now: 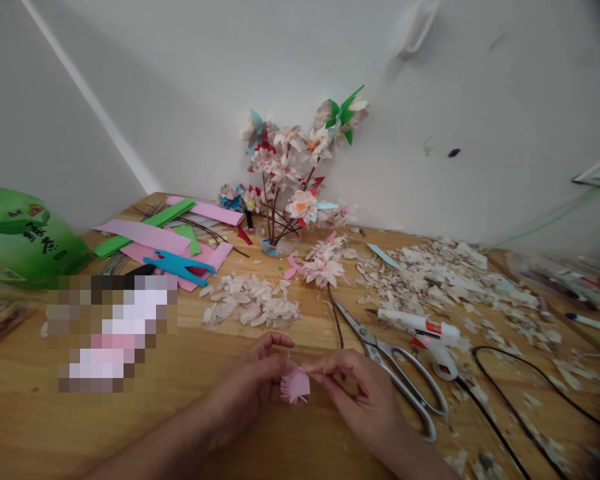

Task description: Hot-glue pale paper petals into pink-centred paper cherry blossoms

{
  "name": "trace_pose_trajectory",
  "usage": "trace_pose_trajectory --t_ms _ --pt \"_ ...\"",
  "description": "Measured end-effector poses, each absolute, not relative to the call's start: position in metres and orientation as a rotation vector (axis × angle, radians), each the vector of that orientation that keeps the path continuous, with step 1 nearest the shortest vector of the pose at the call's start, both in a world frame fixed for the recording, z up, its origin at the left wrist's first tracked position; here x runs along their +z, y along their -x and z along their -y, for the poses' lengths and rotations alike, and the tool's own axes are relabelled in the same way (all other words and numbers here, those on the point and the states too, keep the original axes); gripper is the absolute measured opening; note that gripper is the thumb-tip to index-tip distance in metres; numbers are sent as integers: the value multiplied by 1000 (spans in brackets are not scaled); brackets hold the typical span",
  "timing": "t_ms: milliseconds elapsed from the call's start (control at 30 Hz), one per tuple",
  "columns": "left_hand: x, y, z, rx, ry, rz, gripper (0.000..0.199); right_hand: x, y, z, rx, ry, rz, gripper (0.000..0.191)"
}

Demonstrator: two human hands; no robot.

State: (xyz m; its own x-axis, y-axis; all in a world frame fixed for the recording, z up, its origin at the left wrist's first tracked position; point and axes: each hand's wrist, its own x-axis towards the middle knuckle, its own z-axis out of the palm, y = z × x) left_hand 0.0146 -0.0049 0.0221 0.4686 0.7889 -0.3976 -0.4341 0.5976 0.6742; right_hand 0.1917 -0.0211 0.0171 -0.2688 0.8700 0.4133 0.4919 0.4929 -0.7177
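Both the left hand (pixel 253 377) and right hand (pixel 357 390) pinch fringed pink paper (pixel 296 381), its fringe (pixel 291 397) pointing down.

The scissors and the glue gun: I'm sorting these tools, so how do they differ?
The scissors are metal with large loop handles; the glue gun is white plastic with red parts. The glue gun trails a black cord; the scissors have none. The scissors lie nearer the right hand. Both rest on the wooden table.

The fringed paper (pixel 295 385) is pink, the scissors (pixel 377 350) silver, the glue gun (pixel 415 323) white and red, the desk (pixel 130 427) wood-grained tan.
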Motion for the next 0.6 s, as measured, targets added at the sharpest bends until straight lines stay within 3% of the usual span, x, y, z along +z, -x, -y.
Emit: trace_pose_trajectory --t_ms 367,467,600 --pt "18 -17 2 768 -549 -849 44 36 -196 21 243 788 2311 32" --pt "13 -18 1 787 -593 -857 47 33 -197 24 354 901 2274 30" --pt "3 -18 -1 860 -813 -904 50 26 -192 23 770 1151 1901 25"
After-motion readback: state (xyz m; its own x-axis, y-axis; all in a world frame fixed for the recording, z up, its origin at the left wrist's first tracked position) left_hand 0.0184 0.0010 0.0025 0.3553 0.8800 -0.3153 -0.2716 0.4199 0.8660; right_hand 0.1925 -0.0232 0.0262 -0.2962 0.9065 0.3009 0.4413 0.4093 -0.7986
